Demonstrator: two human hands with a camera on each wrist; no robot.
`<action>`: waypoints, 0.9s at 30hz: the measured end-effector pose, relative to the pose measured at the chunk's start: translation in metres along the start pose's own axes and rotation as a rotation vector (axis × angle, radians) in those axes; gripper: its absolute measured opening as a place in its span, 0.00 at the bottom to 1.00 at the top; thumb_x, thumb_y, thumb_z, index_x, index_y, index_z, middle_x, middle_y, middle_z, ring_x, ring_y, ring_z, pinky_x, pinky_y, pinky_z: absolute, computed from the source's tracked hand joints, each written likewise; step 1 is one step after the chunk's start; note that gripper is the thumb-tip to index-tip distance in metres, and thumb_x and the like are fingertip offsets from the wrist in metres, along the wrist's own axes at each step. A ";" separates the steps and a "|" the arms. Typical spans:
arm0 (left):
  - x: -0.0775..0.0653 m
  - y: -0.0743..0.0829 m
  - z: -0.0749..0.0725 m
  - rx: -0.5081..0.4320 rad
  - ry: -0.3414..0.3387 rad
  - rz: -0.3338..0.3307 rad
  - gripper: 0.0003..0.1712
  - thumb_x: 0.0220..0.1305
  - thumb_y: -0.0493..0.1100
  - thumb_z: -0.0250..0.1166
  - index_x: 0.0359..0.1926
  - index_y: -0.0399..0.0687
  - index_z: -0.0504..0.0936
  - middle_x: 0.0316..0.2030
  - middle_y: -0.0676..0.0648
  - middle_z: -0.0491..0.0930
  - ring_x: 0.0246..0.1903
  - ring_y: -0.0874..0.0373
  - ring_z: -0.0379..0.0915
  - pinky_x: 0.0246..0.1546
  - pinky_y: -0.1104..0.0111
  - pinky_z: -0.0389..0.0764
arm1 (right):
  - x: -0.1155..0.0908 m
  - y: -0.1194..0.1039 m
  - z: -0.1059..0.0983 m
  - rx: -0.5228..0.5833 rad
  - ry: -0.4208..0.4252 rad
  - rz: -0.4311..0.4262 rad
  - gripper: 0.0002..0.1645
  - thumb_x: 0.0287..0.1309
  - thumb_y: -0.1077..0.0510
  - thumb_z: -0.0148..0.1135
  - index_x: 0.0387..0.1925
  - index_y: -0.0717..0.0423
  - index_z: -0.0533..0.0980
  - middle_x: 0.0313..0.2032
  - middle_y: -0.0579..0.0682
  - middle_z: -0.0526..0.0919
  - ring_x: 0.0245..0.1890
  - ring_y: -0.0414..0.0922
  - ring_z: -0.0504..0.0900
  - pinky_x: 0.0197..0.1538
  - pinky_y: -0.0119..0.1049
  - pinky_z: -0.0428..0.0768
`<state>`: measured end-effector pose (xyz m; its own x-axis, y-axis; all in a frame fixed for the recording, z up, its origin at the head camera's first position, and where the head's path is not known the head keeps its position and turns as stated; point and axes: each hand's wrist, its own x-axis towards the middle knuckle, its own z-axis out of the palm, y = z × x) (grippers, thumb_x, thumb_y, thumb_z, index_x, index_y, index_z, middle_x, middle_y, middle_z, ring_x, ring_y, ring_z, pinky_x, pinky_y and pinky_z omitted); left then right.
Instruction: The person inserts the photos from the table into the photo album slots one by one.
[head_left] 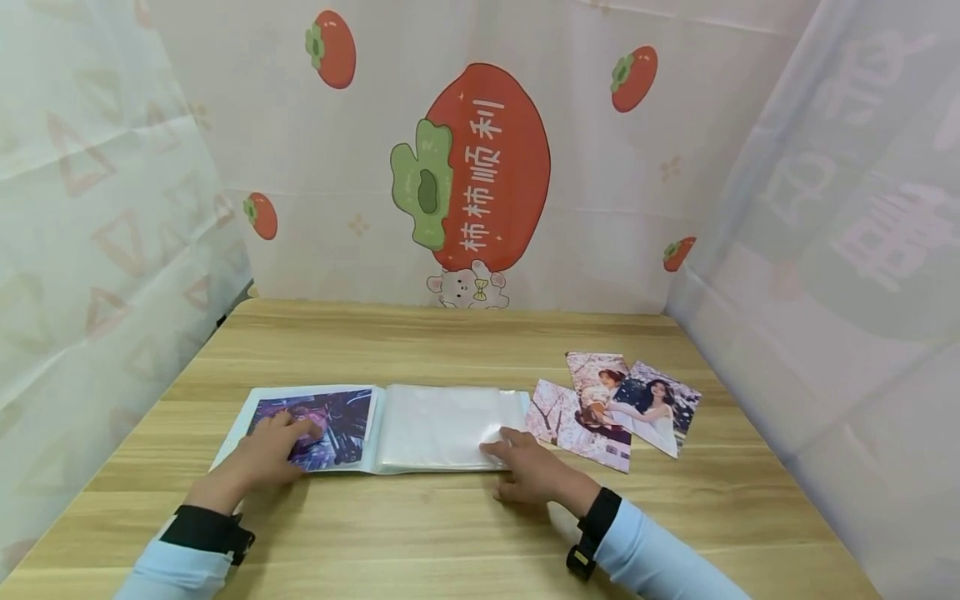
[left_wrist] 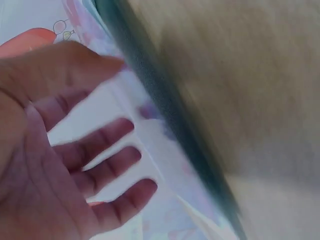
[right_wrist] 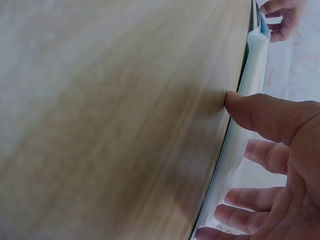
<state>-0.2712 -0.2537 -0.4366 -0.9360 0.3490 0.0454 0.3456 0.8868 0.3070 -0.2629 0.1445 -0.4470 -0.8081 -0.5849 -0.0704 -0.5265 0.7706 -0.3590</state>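
Observation:
A light blue photo album [head_left: 238, 429] lies spread flat on the table. Its left page shows a dark purple-blue photo [head_left: 347, 425], and its right page is a stack of clear sleeves [head_left: 438, 421] without a picture showing. My left hand [head_left: 270, 450] rests over the left page, partly hiding the photo, its fingers loosely bent. At the lower right corner of the sleeves is my right hand [head_left: 536, 471], fingertips on the plastic. In the right wrist view, that hand's thumb [right_wrist: 245, 107] touches the table by the album's edge, with the other fingers spread above the page.
Three loose photos overlap on the table right of the album: a pink blossom print [head_left: 551, 408], one of a person among blossoms [head_left: 596, 379] and one of a person in white [head_left: 660, 421]. Printed cloth [head_left: 360, 208] hangs behind the wooden table [head_left: 420, 542] and along both sides.

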 end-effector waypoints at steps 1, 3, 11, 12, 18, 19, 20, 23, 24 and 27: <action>0.000 0.000 0.001 -0.019 -0.010 0.015 0.24 0.41 0.37 0.74 0.43 0.47 0.78 0.40 0.37 0.70 0.41 0.37 0.66 0.37 0.40 0.70 | 0.000 0.000 0.000 -0.002 0.001 0.002 0.36 0.51 0.54 0.68 0.62 0.56 0.67 0.63 0.68 0.58 0.61 0.64 0.59 0.58 0.54 0.63; -0.001 -0.001 0.001 -0.061 -0.032 0.036 0.24 0.41 0.37 0.73 0.44 0.47 0.78 0.41 0.37 0.71 0.40 0.40 0.68 0.39 0.42 0.71 | 0.001 0.000 0.001 -0.008 0.001 0.004 0.36 0.51 0.54 0.68 0.62 0.56 0.67 0.63 0.67 0.58 0.61 0.63 0.59 0.58 0.53 0.63; -0.001 -0.006 0.002 -0.094 -0.052 0.064 0.25 0.39 0.39 0.74 0.43 0.46 0.78 0.40 0.38 0.72 0.39 0.43 0.70 0.40 0.45 0.72 | 0.002 -0.001 0.001 -0.014 0.000 0.001 0.36 0.51 0.54 0.68 0.62 0.55 0.67 0.64 0.67 0.58 0.62 0.63 0.59 0.58 0.53 0.63; -0.001 -0.006 0.002 -0.092 -0.055 0.059 0.25 0.38 0.39 0.75 0.43 0.46 0.79 0.40 0.38 0.72 0.39 0.43 0.70 0.40 0.45 0.72 | 0.002 -0.001 0.001 -0.013 0.002 -0.001 0.36 0.51 0.54 0.68 0.62 0.55 0.67 0.64 0.67 0.58 0.62 0.63 0.59 0.58 0.53 0.63; 0.002 -0.004 0.004 -0.069 -0.063 0.039 0.26 0.36 0.38 0.75 0.42 0.46 0.79 0.39 0.39 0.73 0.40 0.41 0.70 0.41 0.44 0.71 | 0.001 0.000 0.001 -0.014 0.009 -0.003 0.36 0.52 0.54 0.68 0.62 0.54 0.67 0.64 0.66 0.58 0.62 0.63 0.59 0.58 0.53 0.63; 0.002 -0.004 0.004 -0.066 -0.062 0.035 0.26 0.35 0.37 0.75 0.42 0.47 0.79 0.39 0.39 0.73 0.40 0.41 0.70 0.41 0.44 0.71 | 0.001 0.000 0.001 -0.009 0.011 -0.005 0.37 0.51 0.54 0.68 0.63 0.54 0.67 0.64 0.66 0.58 0.62 0.63 0.59 0.58 0.53 0.63; 0.003 -0.004 0.005 -0.064 -0.061 0.030 0.26 0.35 0.37 0.75 0.41 0.47 0.79 0.39 0.39 0.73 0.40 0.40 0.70 0.41 0.44 0.71 | 0.001 0.001 0.001 0.002 0.010 -0.009 0.37 0.51 0.54 0.68 0.63 0.55 0.66 0.64 0.67 0.58 0.62 0.63 0.58 0.58 0.54 0.63; 0.004 -0.004 0.007 -0.062 -0.059 0.019 0.26 0.34 0.37 0.75 0.41 0.47 0.79 0.40 0.38 0.73 0.40 0.39 0.70 0.40 0.43 0.71 | -0.001 0.005 0.000 0.057 0.029 -0.029 0.39 0.51 0.55 0.68 0.63 0.57 0.65 0.64 0.68 0.57 0.62 0.63 0.58 0.58 0.55 0.61; 0.004 -0.004 0.008 -0.061 -0.058 0.018 0.26 0.34 0.37 0.75 0.41 0.47 0.79 0.40 0.37 0.73 0.40 0.38 0.70 0.41 0.43 0.71 | -0.003 0.008 -0.001 0.080 0.042 -0.035 0.39 0.51 0.56 0.68 0.63 0.58 0.64 0.63 0.69 0.57 0.62 0.64 0.57 0.58 0.56 0.61; 0.004 -0.004 0.010 -0.058 -0.053 0.017 0.27 0.33 0.37 0.75 0.41 0.47 0.79 0.41 0.36 0.73 0.41 0.36 0.70 0.41 0.42 0.70 | -0.009 0.020 -0.006 0.137 0.127 -0.036 0.39 0.50 0.59 0.67 0.62 0.63 0.63 0.61 0.71 0.59 0.61 0.65 0.59 0.58 0.58 0.61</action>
<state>-0.2762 -0.2531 -0.4469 -0.9247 0.3806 0.0006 0.3551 0.8623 0.3611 -0.2678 0.1668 -0.4478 -0.8209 -0.5680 0.0597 -0.5217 0.7033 -0.4830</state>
